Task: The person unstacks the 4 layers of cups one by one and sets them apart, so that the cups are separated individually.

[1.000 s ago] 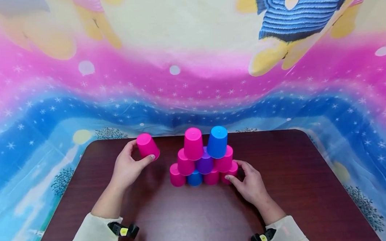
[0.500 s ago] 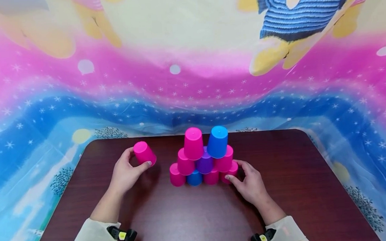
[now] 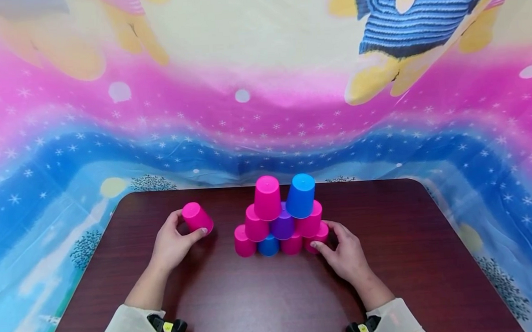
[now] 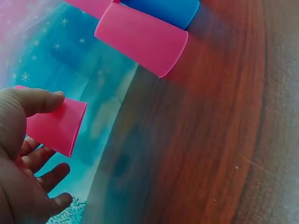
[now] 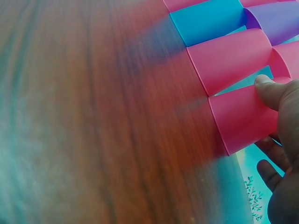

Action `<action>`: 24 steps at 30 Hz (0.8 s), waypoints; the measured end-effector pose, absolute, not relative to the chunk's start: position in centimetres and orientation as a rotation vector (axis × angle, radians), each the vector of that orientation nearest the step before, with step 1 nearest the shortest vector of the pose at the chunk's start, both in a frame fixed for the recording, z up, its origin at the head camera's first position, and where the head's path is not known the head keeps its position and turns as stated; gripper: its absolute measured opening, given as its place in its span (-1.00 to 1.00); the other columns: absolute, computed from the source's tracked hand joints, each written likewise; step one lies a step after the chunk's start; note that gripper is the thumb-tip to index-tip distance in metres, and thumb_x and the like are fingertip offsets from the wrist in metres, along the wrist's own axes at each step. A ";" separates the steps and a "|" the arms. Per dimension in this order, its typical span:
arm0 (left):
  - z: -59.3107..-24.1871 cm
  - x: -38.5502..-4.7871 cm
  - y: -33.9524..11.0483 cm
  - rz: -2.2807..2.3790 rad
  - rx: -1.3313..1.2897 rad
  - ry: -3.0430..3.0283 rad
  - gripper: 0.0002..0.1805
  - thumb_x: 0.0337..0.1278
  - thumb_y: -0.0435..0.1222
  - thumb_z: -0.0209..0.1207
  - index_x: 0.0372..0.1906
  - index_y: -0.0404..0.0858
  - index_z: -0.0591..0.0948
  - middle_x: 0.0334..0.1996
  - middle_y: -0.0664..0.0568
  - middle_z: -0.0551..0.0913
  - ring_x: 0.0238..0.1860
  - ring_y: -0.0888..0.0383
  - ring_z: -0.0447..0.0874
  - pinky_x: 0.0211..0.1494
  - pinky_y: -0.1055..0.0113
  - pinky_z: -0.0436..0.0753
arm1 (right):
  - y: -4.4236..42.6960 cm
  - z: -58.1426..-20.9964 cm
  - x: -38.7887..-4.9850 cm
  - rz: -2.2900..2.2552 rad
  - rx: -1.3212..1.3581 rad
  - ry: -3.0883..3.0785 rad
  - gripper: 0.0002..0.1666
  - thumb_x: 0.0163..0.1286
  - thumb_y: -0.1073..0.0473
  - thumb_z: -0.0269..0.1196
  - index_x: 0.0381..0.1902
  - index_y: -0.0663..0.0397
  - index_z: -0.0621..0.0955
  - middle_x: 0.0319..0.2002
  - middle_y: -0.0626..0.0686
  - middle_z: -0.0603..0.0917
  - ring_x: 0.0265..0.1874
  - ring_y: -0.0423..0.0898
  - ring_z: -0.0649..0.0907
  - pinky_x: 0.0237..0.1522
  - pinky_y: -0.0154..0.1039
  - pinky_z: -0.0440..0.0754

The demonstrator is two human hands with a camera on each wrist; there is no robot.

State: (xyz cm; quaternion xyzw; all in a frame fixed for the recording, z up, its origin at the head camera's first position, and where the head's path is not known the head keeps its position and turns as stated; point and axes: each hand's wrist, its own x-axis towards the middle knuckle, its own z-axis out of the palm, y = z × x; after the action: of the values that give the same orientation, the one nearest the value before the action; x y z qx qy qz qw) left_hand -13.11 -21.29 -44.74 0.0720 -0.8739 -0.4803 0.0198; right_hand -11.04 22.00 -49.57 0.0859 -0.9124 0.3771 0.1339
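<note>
aloft, pink cup (image 3: 197, 218), between left thumb (image 4: 43, 101) and fingers (image 4: 39, 158)

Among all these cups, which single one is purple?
The purple cup is the centre one of the stack's middle row, with a pink cup on each side. Every other cup is pink or blue.

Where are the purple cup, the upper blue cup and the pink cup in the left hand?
Purple cup (image 3: 283, 228): head view, on its side wall.
Upper blue cup (image 3: 301, 197): head view, on its side wall.
Held pink cup (image 4: 58, 123): left wrist view, on its outer side.
</note>
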 end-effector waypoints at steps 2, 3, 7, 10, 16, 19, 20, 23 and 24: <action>-45.0 -13.1 -21.4 -1.487 0.229 -2.717 -0.06 0.08 -0.04 0.52 0.49 -0.25 0.33 0.35 -0.22 0.49 0.35 -0.24 0.45 0.34 -0.23 0.51 | 22.0 -49.5 -11.0 1.097 0.246 -2.648 -0.26 0.22 0.01 0.57 0.29 0.01 0.53 0.10 0.07 0.67 0.02 0.11 0.69 0.04 0.09 0.74; -45.2 -13.1 -21.4 -1.482 0.229 -2.721 -0.06 0.08 -0.03 0.52 0.49 -0.25 0.33 0.36 -0.23 0.49 0.36 -0.24 0.44 0.35 -0.24 0.49 | 22.0 -49.5 -11.0 1.100 0.244 -2.650 -0.26 0.22 0.00 0.57 0.29 0.01 0.53 0.09 0.07 0.67 0.02 0.11 0.69 0.03 0.08 0.74; -46.0 -13.1 -21.7 -1.459 0.233 -2.734 -0.09 0.08 -0.07 0.52 0.47 -0.26 0.35 0.35 -0.23 0.50 0.37 -0.22 0.44 0.38 -0.25 0.45 | 22.0 -49.5 -11.0 1.103 0.242 -2.652 -0.25 0.22 0.00 0.57 0.30 0.01 0.53 0.10 0.08 0.67 0.03 0.12 0.69 0.04 0.09 0.74; -46.5 -13.1 -21.8 -1.451 0.236 -2.739 -0.12 0.09 -0.09 0.51 0.45 -0.27 0.36 0.34 -0.24 0.51 0.36 -0.23 0.44 0.38 -0.25 0.44 | 22.0 -49.6 -11.0 1.102 0.244 -2.650 -0.25 0.22 0.00 0.57 0.30 0.02 0.53 0.10 0.08 0.67 0.03 0.13 0.69 0.04 0.10 0.74; -47.3 -13.0 -22.0 -1.449 0.274 -2.760 -0.09 0.09 -0.06 0.52 0.47 -0.25 0.34 0.34 -0.25 0.50 0.34 -0.25 0.45 0.36 -0.26 0.47 | 22.0 -49.7 -11.0 1.109 0.240 -2.653 -0.25 0.23 0.00 0.57 0.30 0.02 0.53 0.10 0.08 0.67 0.03 0.12 0.69 0.04 0.09 0.75; -47.7 -13.0 -22.1 -1.443 0.273 -2.767 -0.08 0.08 -0.04 0.52 0.48 -0.24 0.34 0.34 -0.25 0.50 0.33 -0.24 0.46 0.34 -0.25 0.49 | 22.0 -49.6 -11.0 1.111 0.230 -2.657 -0.25 0.23 0.00 0.57 0.31 0.02 0.52 0.10 0.08 0.67 0.03 0.12 0.69 0.04 0.09 0.75; -47.8 -13.0 -22.1 -1.438 0.268 -2.768 -0.07 0.08 -0.03 0.52 0.48 -0.24 0.34 0.34 -0.25 0.50 0.33 -0.25 0.46 0.34 -0.25 0.49 | 22.0 -49.5 -11.0 1.110 0.226 -2.661 -0.25 0.23 0.00 0.57 0.31 0.02 0.52 0.10 0.08 0.67 0.03 0.11 0.69 0.04 0.08 0.75; -48.2 -13.0 -22.2 -1.425 0.264 -2.772 -0.07 0.06 -0.02 0.53 0.47 -0.23 0.35 0.33 -0.24 0.52 0.31 -0.24 0.48 0.33 -0.24 0.51 | 22.0 -49.5 -11.0 1.106 0.216 -2.668 -0.25 0.23 0.00 0.57 0.31 0.02 0.52 0.10 0.08 0.67 0.04 0.11 0.69 0.05 0.08 0.74; -48.4 -12.9 -22.2 -1.420 0.263 -2.773 -0.07 0.06 -0.02 0.53 0.47 -0.23 0.36 0.32 -0.24 0.53 0.31 -0.24 0.48 0.32 -0.24 0.51 | 22.0 -49.4 -11.0 1.103 0.214 -2.671 -0.25 0.23 0.00 0.56 0.31 0.01 0.52 0.10 0.08 0.67 0.04 0.11 0.69 0.05 0.08 0.74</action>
State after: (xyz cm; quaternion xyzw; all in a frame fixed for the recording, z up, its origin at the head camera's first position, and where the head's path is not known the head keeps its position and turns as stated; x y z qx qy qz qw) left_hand -12.95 -22.17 -48.37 0.0840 -0.8869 -0.4542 0.0074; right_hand -11.01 21.96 -49.44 0.0732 -0.9150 0.3778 0.1215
